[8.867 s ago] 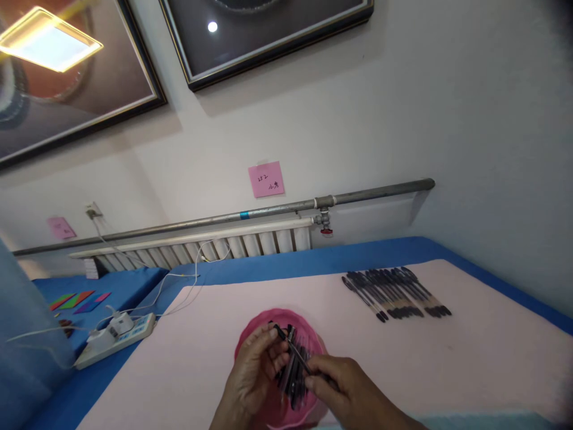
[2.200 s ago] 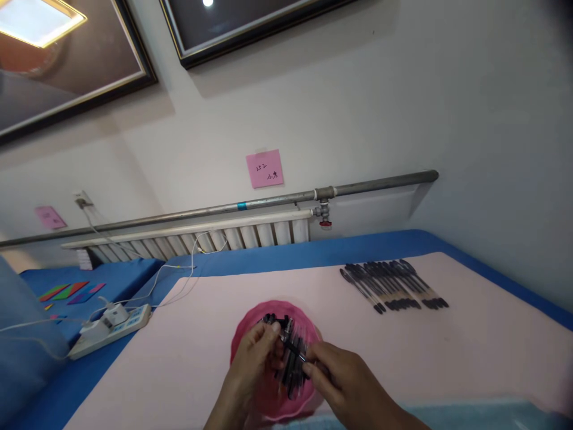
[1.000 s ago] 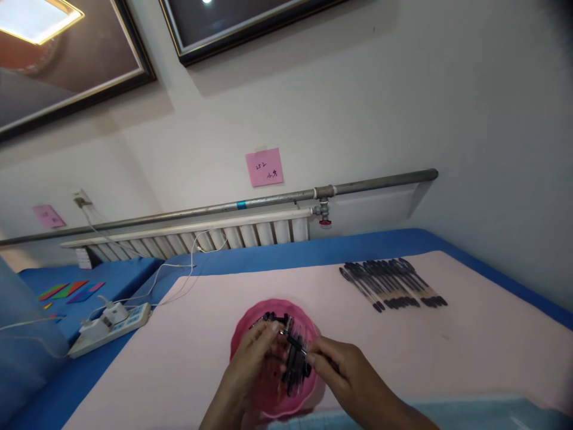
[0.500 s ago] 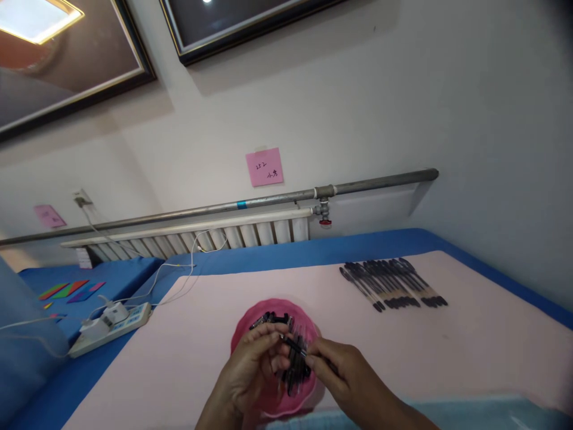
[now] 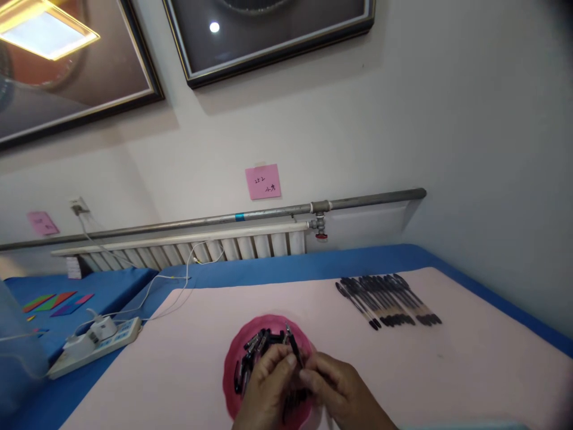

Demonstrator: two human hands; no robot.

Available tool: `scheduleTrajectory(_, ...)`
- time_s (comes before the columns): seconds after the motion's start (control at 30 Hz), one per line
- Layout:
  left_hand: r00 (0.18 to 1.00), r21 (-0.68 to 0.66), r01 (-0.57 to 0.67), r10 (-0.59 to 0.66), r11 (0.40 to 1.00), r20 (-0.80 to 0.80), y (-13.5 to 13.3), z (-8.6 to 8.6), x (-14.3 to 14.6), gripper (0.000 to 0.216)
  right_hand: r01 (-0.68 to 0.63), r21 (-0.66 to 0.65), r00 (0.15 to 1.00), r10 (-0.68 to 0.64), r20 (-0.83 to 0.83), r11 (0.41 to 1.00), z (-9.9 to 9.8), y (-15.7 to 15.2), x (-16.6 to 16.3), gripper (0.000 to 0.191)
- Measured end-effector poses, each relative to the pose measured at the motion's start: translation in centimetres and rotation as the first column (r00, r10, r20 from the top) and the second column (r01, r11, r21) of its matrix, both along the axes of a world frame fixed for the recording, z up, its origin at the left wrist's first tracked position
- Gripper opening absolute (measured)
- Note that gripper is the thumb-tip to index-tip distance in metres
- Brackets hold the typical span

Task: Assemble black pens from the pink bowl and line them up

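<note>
Over a pink bowl (image 5: 230, 358) with a wavy rim, both hands meet at a pen piece (image 5: 292, 341) with a black grip and a silvery tip. Its tip points up and away, slightly left. My left hand (image 5: 268, 385) is closed on it, thumb against the fingers. From the right, my right hand (image 5: 338, 385) pinches its lower end, which the fingers partly hide. Inside the bowl lie black pen parts (image 5: 257, 346), some beneath my hands. Assembled black pens (image 5: 385, 298) rest in a slanting row at the back right.
Pink paper (image 5: 188, 346) covers the blue table (image 5: 358, 257). A power strip (image 5: 101, 346) with plugs and white cables lies at the left. Coloured flat pieces (image 5: 58, 301) lie farther left. A radiator (image 5: 250, 246) and a pipe (image 5: 376, 200) run along the wall behind.
The pen piece has turned from pointing left to pointing up and away. My hands have drawn closer together. The whole view has shifted, with the scene lower in the picture.
</note>
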State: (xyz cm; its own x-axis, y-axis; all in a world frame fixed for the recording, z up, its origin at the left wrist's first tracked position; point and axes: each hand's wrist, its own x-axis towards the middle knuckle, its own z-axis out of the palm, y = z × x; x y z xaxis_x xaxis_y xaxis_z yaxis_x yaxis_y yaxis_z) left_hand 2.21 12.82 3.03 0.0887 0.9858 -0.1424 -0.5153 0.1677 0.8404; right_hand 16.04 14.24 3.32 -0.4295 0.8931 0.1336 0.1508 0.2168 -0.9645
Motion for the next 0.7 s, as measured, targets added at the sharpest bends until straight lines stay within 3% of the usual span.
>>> scheduleTrajectory(0.1,1.0,-0.007,-0.011,0.011,1.0,-0.01,-0.1,0.3,-0.2,0.03,0.083,-0.03,0.996,-0.084,-0.03,0.996,0.7,0.3,0.6,0.03)
scheduleTrajectory(0.23,0.999,-0.103,0.018,-0.014,0.995,0.045,-0.7,0.5,0.9,0.031,0.225,-0.19,0.945,-0.261,-0.195,0.956,2.3,0.5,1.7,0.031)
scheduleTrajectory(0.37,0.999,-0.157,0.046,-0.041,0.987,0.034,-1.3,0.6,2.3,0.034,0.126,-0.311,0.92,-0.228,-0.319,0.942,2.6,0.4,1.7,0.038)
scheduleTrajectory(0.53,0.993,-0.166,0.113,-0.116,0.98,-0.007,-1.5,0.9,2.2,0.036,0.035,-0.357,0.866,-0.207,-0.456,0.933,1.5,0.2,1.2,0.032)
scheduleTrajectory(0.7,0.993,-0.171,0.111,-0.115,0.979,-0.015,-1.6,1.0,2.0,0.037,-0.083,-0.386,0.808,-0.165,-0.566,0.919,2.0,-0.1,1.1,0.027)
